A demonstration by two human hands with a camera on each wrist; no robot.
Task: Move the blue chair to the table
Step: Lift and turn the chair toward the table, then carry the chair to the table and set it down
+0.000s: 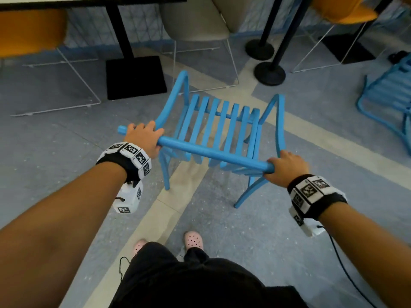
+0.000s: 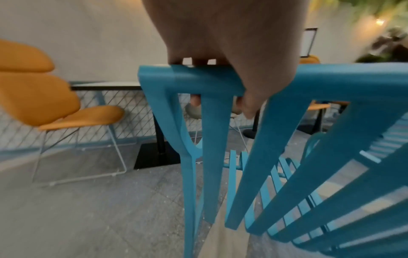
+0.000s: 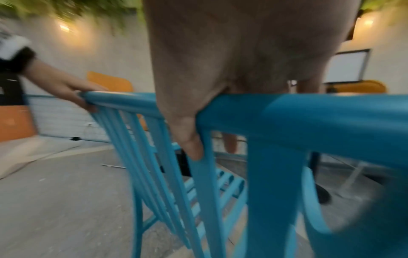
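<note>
A blue slatted chair (image 1: pixel 220 127) stands on the floor in front of me, its back toward me. My left hand (image 1: pixel 143 137) grips the left end of the chair's top rail (image 1: pixel 211 153), fingers curled over it. My right hand (image 1: pixel 287 166) grips the right end of the same rail. In the left wrist view the left hand (image 2: pixel 223 57) wraps the blue chair's rail (image 2: pixel 198 80). In the right wrist view the right hand (image 3: pixel 220 78) curls over the rail (image 3: pixel 298 111), thumb down on a slat. The table (image 1: pixel 93 0) with a black pedestal base (image 1: pixel 135 76) is ahead at upper left.
An orange chair (image 1: pixel 29 32) on a white wire frame sits left of the table's base. A grey chair (image 1: pixel 200 21) stands behind the blue chair. Two black round post bases (image 1: pixel 269 73) are at upper right. Another blue chair (image 1: pixel 387 94) is at the right edge.
</note>
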